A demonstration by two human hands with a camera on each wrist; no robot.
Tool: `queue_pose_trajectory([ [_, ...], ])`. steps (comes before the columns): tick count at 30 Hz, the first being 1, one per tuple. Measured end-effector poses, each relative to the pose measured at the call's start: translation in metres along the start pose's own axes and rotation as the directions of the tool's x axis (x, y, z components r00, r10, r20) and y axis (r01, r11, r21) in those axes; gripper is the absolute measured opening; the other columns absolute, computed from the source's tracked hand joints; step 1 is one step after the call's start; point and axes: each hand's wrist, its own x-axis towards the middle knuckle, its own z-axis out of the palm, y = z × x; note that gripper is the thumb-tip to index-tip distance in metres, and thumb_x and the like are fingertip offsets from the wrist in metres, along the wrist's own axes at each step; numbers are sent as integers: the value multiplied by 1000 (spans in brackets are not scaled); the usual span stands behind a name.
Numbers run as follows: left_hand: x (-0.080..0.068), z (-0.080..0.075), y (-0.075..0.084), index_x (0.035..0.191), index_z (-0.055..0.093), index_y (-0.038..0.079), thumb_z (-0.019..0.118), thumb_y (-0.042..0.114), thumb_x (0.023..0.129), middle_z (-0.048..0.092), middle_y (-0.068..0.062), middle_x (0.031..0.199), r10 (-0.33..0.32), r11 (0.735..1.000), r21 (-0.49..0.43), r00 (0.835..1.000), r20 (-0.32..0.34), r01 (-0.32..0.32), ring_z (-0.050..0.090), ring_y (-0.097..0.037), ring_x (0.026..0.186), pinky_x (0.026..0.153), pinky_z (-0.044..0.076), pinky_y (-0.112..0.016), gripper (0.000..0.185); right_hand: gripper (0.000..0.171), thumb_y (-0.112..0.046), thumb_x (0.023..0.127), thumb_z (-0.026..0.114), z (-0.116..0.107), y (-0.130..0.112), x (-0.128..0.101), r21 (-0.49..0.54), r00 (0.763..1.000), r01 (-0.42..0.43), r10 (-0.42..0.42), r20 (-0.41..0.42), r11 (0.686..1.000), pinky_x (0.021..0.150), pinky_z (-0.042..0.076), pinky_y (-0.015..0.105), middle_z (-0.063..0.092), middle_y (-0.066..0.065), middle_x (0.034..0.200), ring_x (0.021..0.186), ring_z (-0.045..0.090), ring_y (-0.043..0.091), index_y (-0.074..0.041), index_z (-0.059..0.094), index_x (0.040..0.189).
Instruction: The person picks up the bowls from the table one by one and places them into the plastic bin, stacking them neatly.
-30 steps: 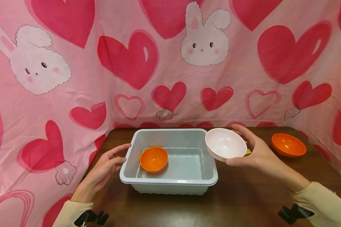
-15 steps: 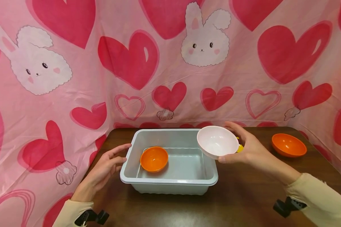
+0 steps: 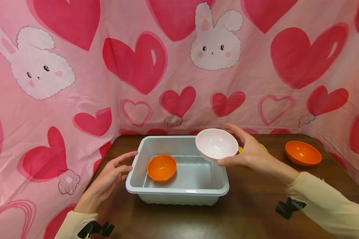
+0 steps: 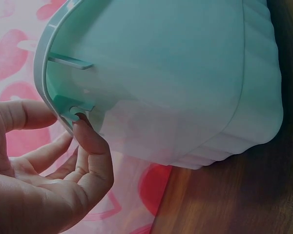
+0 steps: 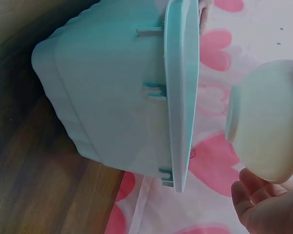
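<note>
The right hand (image 3: 251, 154) holds the white bowl (image 3: 216, 144) with curled fingers above the grey tub (image 3: 179, 191), while the left hand (image 3: 107, 181) touches its rim, fingers relaxed and slightly spread.

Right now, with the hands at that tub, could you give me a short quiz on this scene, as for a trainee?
1. True or false: the right hand holds the white bowl over the tub.
2. How many orange bowls show?
3. The left hand's fingers are at the tub's: A rim, B floor, C far wall.

Key: 1 true. 2 two: one in the tub, one on the table. 3 A.
</note>
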Motion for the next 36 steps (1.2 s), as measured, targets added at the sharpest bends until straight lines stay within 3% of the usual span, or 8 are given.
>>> queue_pose_trajectory([
  [10, 0, 1, 0, 161, 39, 2, 57, 8, 103, 38, -20, 161, -7, 1000, -3, 1000, 5, 7, 64, -26, 123, 98, 57, -39, 61, 107, -25, 73, 95, 5, -8, 12, -11, 1000, 8, -8, -4, 1000, 111, 42, 50, 53, 9, 149, 129, 54, 27, -13, 36, 161],
  [36, 0, 0, 1, 160, 40, 2, 57, 9, 104, 40, -21, 158, -3, 1000, 0, 1000, 8, 3, 65, -24, 121, 98, 57, -38, 59, 105, -28, 71, 95, 26, -34, 48, 18, 995, -3, 1, 95, 1000, 108, 48, 53, 53, 4, 146, 128, 52, 27, -20, 39, 159],
])
